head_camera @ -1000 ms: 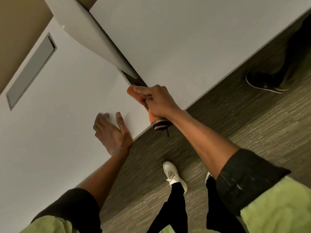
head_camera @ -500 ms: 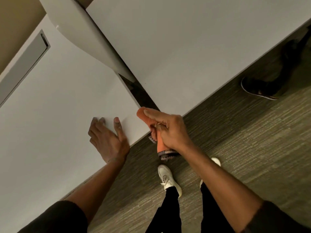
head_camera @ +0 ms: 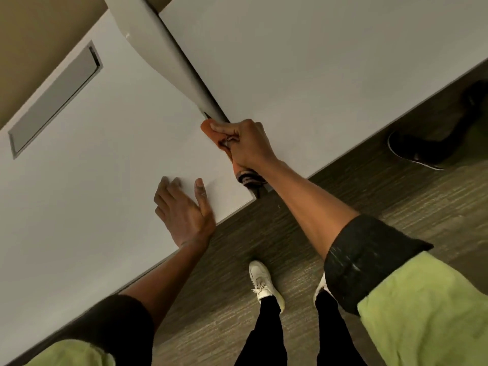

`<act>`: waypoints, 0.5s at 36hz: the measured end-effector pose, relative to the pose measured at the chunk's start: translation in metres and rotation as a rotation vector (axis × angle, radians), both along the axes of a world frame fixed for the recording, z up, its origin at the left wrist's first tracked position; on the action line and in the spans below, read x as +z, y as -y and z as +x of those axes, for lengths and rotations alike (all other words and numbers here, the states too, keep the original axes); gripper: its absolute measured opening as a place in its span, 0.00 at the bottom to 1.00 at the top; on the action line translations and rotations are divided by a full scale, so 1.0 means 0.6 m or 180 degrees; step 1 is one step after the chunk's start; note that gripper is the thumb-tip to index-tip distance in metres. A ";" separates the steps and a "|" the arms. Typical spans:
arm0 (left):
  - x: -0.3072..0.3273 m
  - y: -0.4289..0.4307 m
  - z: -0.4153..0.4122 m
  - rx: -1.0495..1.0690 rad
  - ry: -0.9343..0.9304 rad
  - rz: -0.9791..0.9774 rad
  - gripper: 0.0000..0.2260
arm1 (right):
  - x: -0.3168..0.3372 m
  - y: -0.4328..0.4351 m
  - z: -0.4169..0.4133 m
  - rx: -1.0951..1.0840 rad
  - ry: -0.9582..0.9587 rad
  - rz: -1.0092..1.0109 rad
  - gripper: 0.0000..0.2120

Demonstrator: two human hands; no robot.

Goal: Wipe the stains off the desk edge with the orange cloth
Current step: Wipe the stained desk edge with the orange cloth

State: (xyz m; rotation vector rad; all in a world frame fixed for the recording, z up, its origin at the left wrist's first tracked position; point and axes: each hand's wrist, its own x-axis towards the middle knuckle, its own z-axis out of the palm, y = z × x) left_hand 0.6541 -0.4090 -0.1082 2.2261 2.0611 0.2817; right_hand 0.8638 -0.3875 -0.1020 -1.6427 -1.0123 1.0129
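Cloth, orange (head_camera: pixel 211 130), sits bunched inside the right hand (head_camera: pixel 247 143), whose grip is clamped tight round it; one end pokes out past the knuckles and the other end, with a darker striped hem, sticks out below the wrist. The bundle is pressed into the narrow gap at the side edge of the white worktop (head_camera: pixel 105 159), where a second white worktop (head_camera: pixel 303 62) runs alongside. Just above the cloth, a pale curved divider panel (head_camera: pixel 163 48) rises along the same gap.

The left hand (head_camera: pixel 182 210) lies flat on the first worktop near its front edge, below and to the left of the cloth, its grip apart with fingers spread and nothing in it. Further left of the cloth, well apart from both hands, a grey rectangular cover plate (head_camera: pixel 55 99) is set flush into the worktop.

Below the front edge is dark carpet (head_camera: pixel 369 196), with the person's white shoes (head_camera: pixel 264 283) on it. A black shoe (head_camera: pixel 414 149) of someone else shows on the carpet to the right of the cloth.
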 end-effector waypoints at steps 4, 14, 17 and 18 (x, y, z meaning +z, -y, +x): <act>0.000 0.001 0.000 -0.0009 -0.0013 -0.0008 0.28 | -0.001 0.075 -0.016 -0.0069 -0.0191 0.0003 0.23; -0.003 0.000 -0.001 -0.0003 0.0012 -0.0009 0.28 | -0.005 0.251 -0.055 -0.0259 -0.0661 -0.0170 0.27; -0.004 -0.001 -0.002 -0.0004 0.0010 0.0001 0.28 | -0.008 0.287 -0.057 -0.0231 -0.0468 -0.0054 0.27; -0.005 -0.002 -0.002 -0.0008 0.0007 0.0009 0.28 | -0.009 0.297 -0.055 -0.0230 -0.0482 -0.0028 0.27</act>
